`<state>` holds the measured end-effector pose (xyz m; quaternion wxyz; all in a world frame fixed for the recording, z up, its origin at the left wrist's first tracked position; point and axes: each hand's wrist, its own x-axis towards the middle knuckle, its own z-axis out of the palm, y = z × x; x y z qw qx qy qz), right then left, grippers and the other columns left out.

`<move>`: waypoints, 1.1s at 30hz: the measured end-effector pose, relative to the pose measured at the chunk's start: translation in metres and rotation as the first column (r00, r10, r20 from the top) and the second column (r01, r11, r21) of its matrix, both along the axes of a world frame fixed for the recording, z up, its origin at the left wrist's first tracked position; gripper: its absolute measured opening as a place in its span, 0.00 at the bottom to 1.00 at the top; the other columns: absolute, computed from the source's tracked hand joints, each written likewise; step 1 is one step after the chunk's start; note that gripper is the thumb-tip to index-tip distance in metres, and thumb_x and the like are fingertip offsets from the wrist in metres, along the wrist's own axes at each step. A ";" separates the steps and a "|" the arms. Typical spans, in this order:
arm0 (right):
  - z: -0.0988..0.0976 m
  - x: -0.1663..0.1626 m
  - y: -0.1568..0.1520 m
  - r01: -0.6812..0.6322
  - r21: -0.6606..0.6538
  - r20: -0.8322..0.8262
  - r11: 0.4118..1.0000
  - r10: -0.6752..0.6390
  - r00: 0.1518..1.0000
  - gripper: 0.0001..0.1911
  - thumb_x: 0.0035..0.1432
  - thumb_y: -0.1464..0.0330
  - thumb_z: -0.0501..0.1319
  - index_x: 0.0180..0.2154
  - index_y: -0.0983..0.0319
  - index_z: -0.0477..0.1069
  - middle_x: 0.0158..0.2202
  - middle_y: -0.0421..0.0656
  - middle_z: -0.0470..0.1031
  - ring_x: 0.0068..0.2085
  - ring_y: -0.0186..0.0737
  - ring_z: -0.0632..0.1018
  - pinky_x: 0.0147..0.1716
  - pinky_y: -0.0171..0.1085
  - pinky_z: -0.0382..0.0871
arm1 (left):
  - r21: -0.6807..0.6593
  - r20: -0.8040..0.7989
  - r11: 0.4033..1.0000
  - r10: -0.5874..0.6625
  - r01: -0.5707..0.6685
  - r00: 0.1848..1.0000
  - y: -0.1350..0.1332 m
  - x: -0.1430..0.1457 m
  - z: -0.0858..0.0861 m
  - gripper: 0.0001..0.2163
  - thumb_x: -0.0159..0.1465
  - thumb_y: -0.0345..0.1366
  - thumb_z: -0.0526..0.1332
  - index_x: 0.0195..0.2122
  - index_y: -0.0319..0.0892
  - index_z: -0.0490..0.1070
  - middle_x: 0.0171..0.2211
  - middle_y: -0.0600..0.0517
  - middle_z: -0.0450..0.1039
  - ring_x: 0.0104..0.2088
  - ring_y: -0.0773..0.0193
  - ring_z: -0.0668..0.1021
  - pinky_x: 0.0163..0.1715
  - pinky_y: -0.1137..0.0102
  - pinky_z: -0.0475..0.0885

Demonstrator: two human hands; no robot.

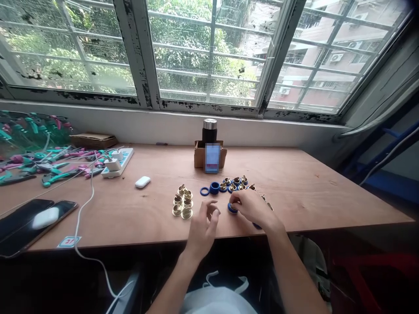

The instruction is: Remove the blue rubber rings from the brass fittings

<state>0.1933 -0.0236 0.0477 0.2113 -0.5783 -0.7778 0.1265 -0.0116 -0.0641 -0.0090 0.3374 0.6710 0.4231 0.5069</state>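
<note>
My right hand point(254, 208) has its fingertips closed on a round blue-based piece point(232, 209) on the table; the fingers cover its upper part. To its left, my left hand point(202, 226) hovers with loosely bent fingers apart and nothing visible in them. Beyond that hand stand several shiny gold metal pieces point(182, 202) in a cluster. A blue ring point(204, 191) lies flat beside a thicker blue collar point(214, 188). Gold pieces set in blue bases point(236, 184) form a group behind my right hand, which partly hides more pieces.
A phone point(212, 158) leans on a cardboard box point(199, 156) with a black bottle point(209, 131). On the left are a white earphone case point(142, 182), a power strip point(118, 162), many pliers point(55, 168), a dark phone point(62, 207) and a trailing white cable point(78, 222). The table edge point(147, 244) is near.
</note>
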 end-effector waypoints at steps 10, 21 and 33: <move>0.012 -0.036 -0.007 -0.308 0.125 -0.398 0.943 0.332 0.855 0.07 0.64 0.75 0.63 0.39 0.59 0.78 0.35 0.40 0.82 0.34 0.37 0.80 0.36 0.36 0.73 | -0.158 0.155 0.981 -0.085 0.110 0.984 0.014 -0.004 -0.003 0.19 0.77 0.48 0.51 0.61 0.44 0.68 0.44 0.47 0.80 0.40 0.59 0.82 0.42 0.66 0.76; -0.008 -0.045 0.003 -0.377 0.049 -0.501 0.925 0.350 0.792 0.20 0.61 0.73 0.66 0.55 0.58 0.76 0.47 0.44 0.81 0.38 0.37 0.81 0.39 0.36 0.78 | -0.166 0.248 0.985 -0.010 0.053 0.969 0.026 -0.008 -0.016 0.19 0.72 0.49 0.59 0.57 0.43 0.66 0.46 0.46 0.80 0.36 0.60 0.81 0.41 0.65 0.77; -0.029 -0.036 0.019 -0.447 0.010 -0.588 0.894 0.367 0.721 0.24 0.61 0.64 0.69 0.58 0.61 0.78 0.38 0.44 0.83 0.35 0.39 0.81 0.36 0.37 0.77 | -0.154 0.150 0.988 0.025 -0.002 0.988 0.023 -0.006 -0.015 0.17 0.73 0.50 0.58 0.54 0.43 0.68 0.43 0.46 0.81 0.38 0.58 0.82 0.44 0.63 0.76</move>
